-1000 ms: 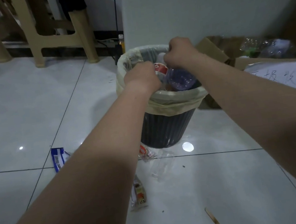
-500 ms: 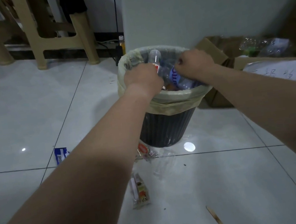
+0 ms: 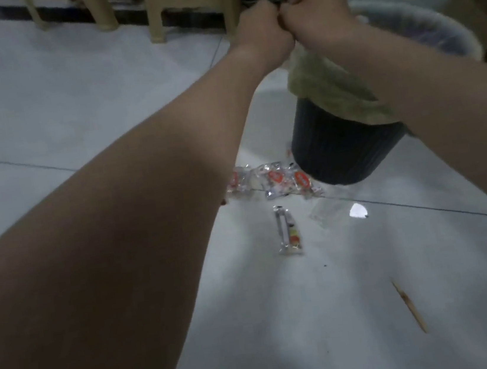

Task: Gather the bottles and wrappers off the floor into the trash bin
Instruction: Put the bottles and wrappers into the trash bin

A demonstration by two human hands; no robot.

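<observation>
Left hand (image 3: 262, 34), right hand (image 3: 318, 12) touching (fisted), wrappers (image 3: 269, 181) below beside bin (image 3: 343, 152)

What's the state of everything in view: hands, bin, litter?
left hand: fisted, knuckles against the right hand; contents hidden
right hand: fisted; contents hidden
trash bin: upright on the floor
liner: draped over the bin rim
orange-label wrappers: on the floor at the bin base
long wrapper: flat on the floor
clear wrapper: on the floor
wooden stick: on the floor
</observation>
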